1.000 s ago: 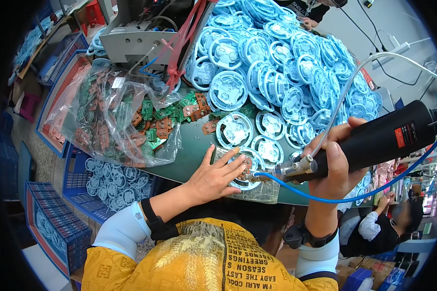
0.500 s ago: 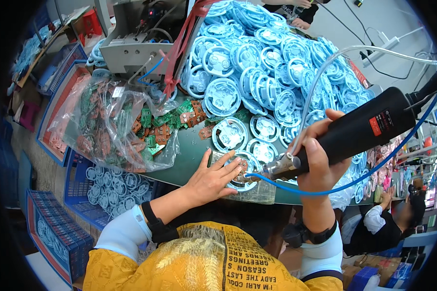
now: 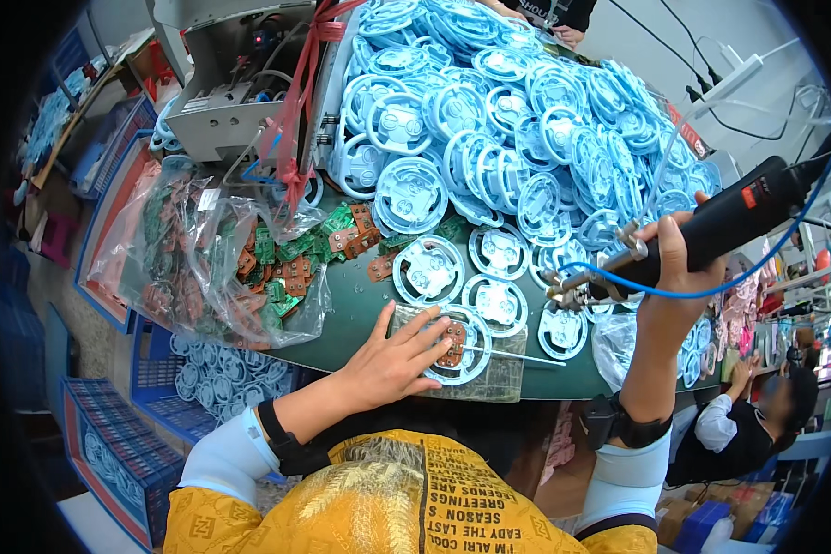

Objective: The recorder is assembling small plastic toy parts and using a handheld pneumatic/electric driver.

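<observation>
My left hand (image 3: 386, 363) lies flat with fingers spread, its fingertips on a brown circuit board (image 3: 451, 343) set in a light-blue plastic steering-wheel part (image 3: 477, 362). Under that part is a worn, see-through plate (image 3: 505, 380) at the table's front edge. A thin pale rod (image 3: 535, 358) sticks out to the right of the wheel part. My right hand (image 3: 681, 282) is wrapped round a black power screwdriver (image 3: 743, 220) with a metal nose and a blue air hose (image 3: 711, 295). The tool's nose is up and to the right of the board, apart from it.
A big heap of light-blue wheel parts (image 3: 489, 138) covers the back of the green table (image 3: 360, 295). To the left, a plastic bag (image 3: 222, 268) spills green and brown circuit boards. A grey metal machine (image 3: 226, 115) stands behind it. Blue crates (image 3: 171, 392) sit lower left. Other people work nearby.
My right hand has lifted the screwdriver off the board and moved it right and away. My left hand stays on the wheel part. The view has shifted slightly.
</observation>
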Demonstrator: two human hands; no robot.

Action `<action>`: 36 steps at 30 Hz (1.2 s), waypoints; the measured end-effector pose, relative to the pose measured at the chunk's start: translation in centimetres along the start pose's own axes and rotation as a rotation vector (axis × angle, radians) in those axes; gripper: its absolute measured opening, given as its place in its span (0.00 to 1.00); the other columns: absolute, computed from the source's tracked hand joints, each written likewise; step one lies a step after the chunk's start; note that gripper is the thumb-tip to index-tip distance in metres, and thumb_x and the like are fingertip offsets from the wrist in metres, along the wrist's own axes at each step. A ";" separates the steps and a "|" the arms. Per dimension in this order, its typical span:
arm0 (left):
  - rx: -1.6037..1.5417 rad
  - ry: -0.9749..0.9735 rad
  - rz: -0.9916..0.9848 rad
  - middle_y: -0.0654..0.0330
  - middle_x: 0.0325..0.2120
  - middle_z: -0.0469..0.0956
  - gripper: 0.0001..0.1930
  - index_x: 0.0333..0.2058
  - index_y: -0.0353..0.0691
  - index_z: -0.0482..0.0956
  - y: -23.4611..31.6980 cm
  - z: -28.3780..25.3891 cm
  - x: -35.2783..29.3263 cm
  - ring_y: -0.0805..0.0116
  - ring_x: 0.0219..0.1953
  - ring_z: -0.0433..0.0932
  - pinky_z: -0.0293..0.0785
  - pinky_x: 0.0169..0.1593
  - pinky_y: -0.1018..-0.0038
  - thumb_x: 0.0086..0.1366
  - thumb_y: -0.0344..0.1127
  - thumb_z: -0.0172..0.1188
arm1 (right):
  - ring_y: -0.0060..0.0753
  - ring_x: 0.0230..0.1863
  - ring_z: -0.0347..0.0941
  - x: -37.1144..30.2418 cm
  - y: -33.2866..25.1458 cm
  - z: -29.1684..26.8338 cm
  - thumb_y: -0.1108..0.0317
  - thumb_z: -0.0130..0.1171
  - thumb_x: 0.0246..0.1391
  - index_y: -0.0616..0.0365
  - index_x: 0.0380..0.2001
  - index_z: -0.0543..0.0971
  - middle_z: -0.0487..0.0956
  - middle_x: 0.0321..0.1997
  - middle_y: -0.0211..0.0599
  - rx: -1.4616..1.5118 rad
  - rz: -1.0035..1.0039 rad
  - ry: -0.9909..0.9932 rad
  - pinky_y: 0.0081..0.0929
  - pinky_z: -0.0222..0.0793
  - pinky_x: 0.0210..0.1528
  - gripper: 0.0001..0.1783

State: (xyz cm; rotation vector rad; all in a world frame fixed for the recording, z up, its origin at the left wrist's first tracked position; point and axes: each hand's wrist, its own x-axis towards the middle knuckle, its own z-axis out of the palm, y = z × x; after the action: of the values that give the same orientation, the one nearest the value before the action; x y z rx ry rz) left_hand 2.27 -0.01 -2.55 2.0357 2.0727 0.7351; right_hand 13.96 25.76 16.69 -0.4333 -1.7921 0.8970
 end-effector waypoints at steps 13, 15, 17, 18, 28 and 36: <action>-0.077 -0.018 -0.010 0.52 0.68 0.59 0.37 0.62 0.48 0.68 -0.3 -0.6 -0.1 0.50 0.72 0.53 0.46 0.67 0.36 0.55 0.48 0.70 | 0.49 0.54 0.73 -13.2 6.4 -0.3 0.80 0.58 0.46 0.56 0.50 0.76 0.77 0.51 0.45 -0.871 -0.281 -0.884 0.48 0.66 0.57 0.24; -0.067 -0.016 -0.006 0.52 0.68 0.59 0.37 0.62 0.47 0.68 -0.2 -0.7 -0.2 0.50 0.72 0.53 0.46 0.67 0.37 0.55 0.48 0.70 | 0.48 0.54 0.73 -12.9 8.6 -0.1 0.79 0.58 0.47 0.56 0.50 0.76 0.77 0.51 0.44 -0.851 -0.322 -0.882 0.48 0.65 0.57 0.23; -0.073 -0.010 0.008 0.52 0.68 0.60 0.36 0.61 0.47 0.69 -0.2 -0.9 0.0 0.50 0.72 0.53 0.45 0.68 0.38 0.55 0.48 0.70 | 0.46 0.54 0.74 -12.6 10.4 -0.2 0.78 0.58 0.48 0.56 0.51 0.76 0.77 0.51 0.42 -0.834 -0.363 -0.871 0.49 0.65 0.58 0.23; -0.069 -0.008 0.006 0.52 0.68 0.60 0.36 0.61 0.47 0.69 -0.2 -0.9 0.0 0.50 0.72 0.53 0.45 0.68 0.38 0.55 0.48 0.70 | 0.45 0.54 0.74 -12.5 11.1 -0.2 0.79 0.58 0.48 0.55 0.51 0.76 0.78 0.50 0.42 -0.751 -0.292 -0.807 0.47 0.65 0.58 0.24; -0.199 0.272 -0.199 0.52 0.49 0.73 0.20 0.48 0.40 0.78 -0.2 -2.1 2.6 0.52 0.52 0.71 0.67 0.54 0.58 0.57 0.35 0.68 | 0.18 0.32 0.74 -13.7 6.6 -2.8 0.76 0.58 0.60 0.66 0.48 0.77 0.80 0.33 0.32 -0.074 0.474 -0.267 0.17 0.68 0.35 0.13; -0.199 0.088 -0.360 0.55 0.32 0.76 0.15 0.33 0.39 0.80 -1.8 -1.3 6.9 0.53 0.40 0.75 0.72 0.42 0.61 0.52 0.41 0.72 | 0.16 0.30 0.68 -15.1 5.5 -4.8 0.77 0.56 0.61 0.65 0.48 0.78 0.75 0.31 0.27 -0.092 0.516 -0.204 0.15 0.63 0.32 0.12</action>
State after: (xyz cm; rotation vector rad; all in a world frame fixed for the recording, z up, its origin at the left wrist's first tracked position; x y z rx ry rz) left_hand -0.44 6.48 -0.59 1.4975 2.2234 0.9304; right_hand 23.66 21.21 3.85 -0.9195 -1.9480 1.2503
